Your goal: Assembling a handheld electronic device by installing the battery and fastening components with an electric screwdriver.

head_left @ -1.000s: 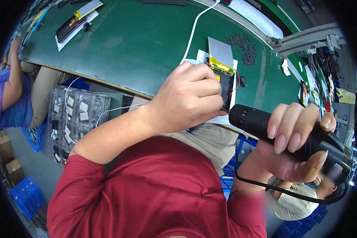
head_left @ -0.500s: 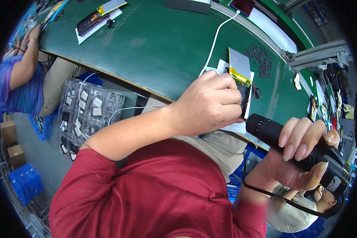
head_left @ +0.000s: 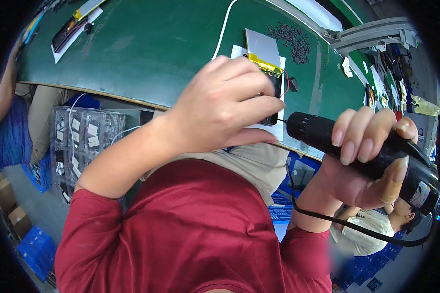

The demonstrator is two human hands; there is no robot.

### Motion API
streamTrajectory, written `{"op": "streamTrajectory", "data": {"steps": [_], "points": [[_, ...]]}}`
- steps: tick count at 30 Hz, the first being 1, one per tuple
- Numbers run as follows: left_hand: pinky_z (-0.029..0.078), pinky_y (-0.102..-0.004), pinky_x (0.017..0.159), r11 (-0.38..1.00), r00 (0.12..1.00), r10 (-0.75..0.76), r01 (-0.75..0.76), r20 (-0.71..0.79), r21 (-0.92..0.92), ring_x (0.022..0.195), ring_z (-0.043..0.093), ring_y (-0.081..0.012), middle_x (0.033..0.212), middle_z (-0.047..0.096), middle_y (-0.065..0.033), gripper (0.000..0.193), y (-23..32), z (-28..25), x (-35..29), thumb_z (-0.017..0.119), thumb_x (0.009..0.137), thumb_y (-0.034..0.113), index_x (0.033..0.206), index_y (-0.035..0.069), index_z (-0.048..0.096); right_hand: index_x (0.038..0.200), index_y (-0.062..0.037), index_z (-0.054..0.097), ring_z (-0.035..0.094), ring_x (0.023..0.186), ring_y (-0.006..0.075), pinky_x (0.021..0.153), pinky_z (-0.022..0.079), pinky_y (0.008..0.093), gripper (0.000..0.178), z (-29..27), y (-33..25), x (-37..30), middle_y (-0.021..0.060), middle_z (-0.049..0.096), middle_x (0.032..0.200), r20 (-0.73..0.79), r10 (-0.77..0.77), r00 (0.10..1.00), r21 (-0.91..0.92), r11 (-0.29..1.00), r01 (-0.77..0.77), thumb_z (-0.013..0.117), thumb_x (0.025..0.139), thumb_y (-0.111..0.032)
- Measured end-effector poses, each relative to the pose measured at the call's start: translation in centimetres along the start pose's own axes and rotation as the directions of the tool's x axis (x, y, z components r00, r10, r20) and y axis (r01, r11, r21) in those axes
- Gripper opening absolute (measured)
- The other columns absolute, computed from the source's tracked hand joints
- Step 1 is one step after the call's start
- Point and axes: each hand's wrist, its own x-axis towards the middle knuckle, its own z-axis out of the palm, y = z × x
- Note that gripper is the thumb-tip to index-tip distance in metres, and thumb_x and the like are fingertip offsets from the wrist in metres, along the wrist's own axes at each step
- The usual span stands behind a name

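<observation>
My right hand is wrapped round a black electric screwdriver, whose thin bit points left toward the table edge. A black cord runs from its rear end. My left hand, slightly smeared by motion, is over a small dark electronic device. Its thumb stands apart from the bent fingers, and I see nothing between them. The device lies on white paper, partly hidden by that hand. A silver battery pack with yellow tape adjoins the device's far end. Red wires lead to a small black part beside it.
A pile of tiny dark pieces lies farther back on the green table. Another device with a battery sits at the far left. A white cable crosses the tabletop. Other people sit at left and lower right.
My left thumb has parted from the fingers, which were pinched together near the bit. The view has shifted, so the table and device appear farther left and higher. The right hand keeps its grip.
</observation>
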Motion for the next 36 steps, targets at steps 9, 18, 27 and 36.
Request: {"op": "streamTrajectory", "data": {"steps": [9,18,27,36], "points": [[0.043,-0.0401,0.092,0.973,0.969,-0.062,0.004,0.241,0.233,0.117,0.057,-0.0244,0.134,0.062,-0.0006,0.047,-0.3,0.0,-2.0,0.082,0.077,0.032,0.120,0.015,0.075,0.131,-0.0021,0.052,0.053,0.067,0.0160,0.066,0.045,0.0351,0.040,-0.1,1.0,-0.4,0.0057,0.054,0.084,-0.099,0.013,0.995,-0.044,0.999,-0.018,0.054,0.103,-0.030],[0.044,-0.0389,0.090,0.973,0.976,-0.059,0.010,0.207,0.230,0.116,0.058,-0.0225,0.124,0.064,0.0012,0.045,-0.4,0.1,-2.3,0.083,0.075,0.031,0.116,0.015,0.077,0.129,-0.0007,0.051,0.054,0.064,0.0170,0.062,0.047,0.0358,0.039,0.8,1.7,-0.4,0.0069,0.054,0.081,-0.123,0.053,0.991,-0.137,0.988,-0.069,0.056,0.101,-0.026],[0.043,-0.0368,0.088,0.976,0.982,-0.039,-0.003,0.186,0.217,0.114,0.059,-0.0204,0.122,0.064,0.0019,0.041,-0.6,0.4,-2.5,0.083,0.076,0.030,0.113,0.015,0.077,0.126,-0.0015,0.053,0.052,0.062,0.0162,0.062,0.046,0.0361,0.035,1.6,1.6,-0.7,0.0062,0.052,0.078,-0.151,0.061,0.987,-0.182,0.979,-0.088,0.056,0.099,-0.024],[0.043,-0.0357,0.087,0.973,0.986,-0.006,-0.032,0.165,0.227,0.115,0.058,-0.0195,0.122,0.065,0.0023,0.039,-0.6,0.5,-2.6,0.081,0.079,0.031,0.113,0.012,0.077,0.124,-0.0018,0.052,0.052,0.061,0.0168,0.062,0.046,0.0368,0.031,1.8,1.7,0.3,0.0065,0.051,0.078,-0.206,0.119,0.971,-0.175,0.972,-0.156,0.054,0.100,-0.021]]}}
